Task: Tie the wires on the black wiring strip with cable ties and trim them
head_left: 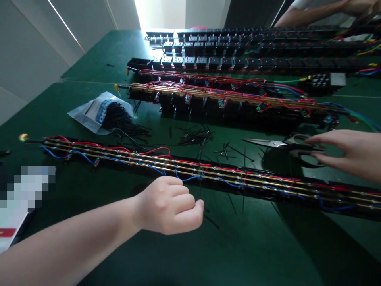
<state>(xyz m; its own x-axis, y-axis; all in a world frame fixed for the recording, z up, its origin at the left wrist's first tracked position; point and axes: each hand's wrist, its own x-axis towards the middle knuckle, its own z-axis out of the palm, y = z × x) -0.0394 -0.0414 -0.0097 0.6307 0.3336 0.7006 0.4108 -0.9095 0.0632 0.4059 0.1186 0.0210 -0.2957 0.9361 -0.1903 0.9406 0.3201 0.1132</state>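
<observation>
A long black power strip with brass bars and red and blue wires lies across the green table. My left hand is closed in front of its middle, its fingertips pinched on the end of a thin black cable tie that runs up around the strip. At the right, my right hand has its thumb and fingers on the black handles of a pair of scissors. The blades point left, just behind the strip. Loose cable ties are scattered behind and under the strip.
An opened plastic bag spills black cable ties at the left. Behind are more wired strips and rows of black sockets. A blurred white item lies at the left edge. Another person's arm is at the back right.
</observation>
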